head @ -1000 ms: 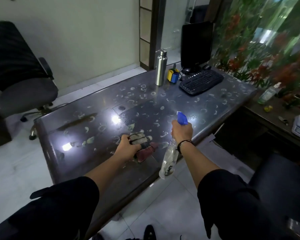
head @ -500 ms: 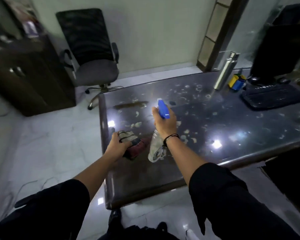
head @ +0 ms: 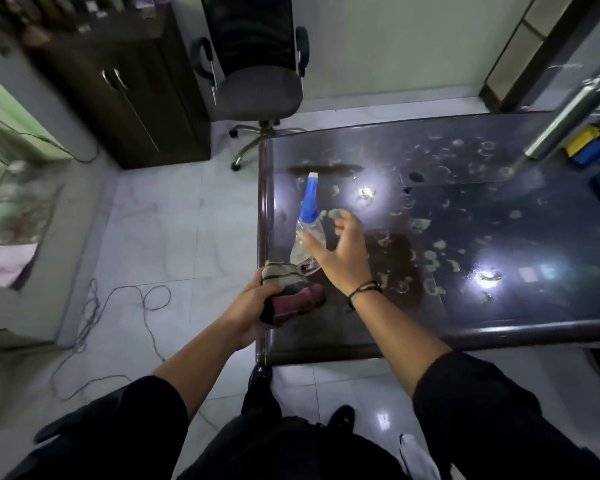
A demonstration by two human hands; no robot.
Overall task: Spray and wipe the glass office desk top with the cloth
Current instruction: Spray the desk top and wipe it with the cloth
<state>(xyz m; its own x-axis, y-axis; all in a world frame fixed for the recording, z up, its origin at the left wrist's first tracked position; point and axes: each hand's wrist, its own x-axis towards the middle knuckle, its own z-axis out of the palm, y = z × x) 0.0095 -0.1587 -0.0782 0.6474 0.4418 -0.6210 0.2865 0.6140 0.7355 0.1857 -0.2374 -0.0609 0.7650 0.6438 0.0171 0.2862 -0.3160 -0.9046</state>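
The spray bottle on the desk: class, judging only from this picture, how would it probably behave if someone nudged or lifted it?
The spray bottle is tall and narrow with a blue trigger head on top, so a sideways nudge could probably tip it. Its clear plastic body suggests it is fairly light and unlikely to break. On the smooth, glossy glass desk top it may slide easily.

glossy dark glass bench (head: 499, 289) with smeary spots; clear plastic spray bottle (head: 307, 237), blue head; striped woven cloth (head: 288, 289); brushed metal flask (head: 568, 112); glossy floor tiles (head: 174, 237).
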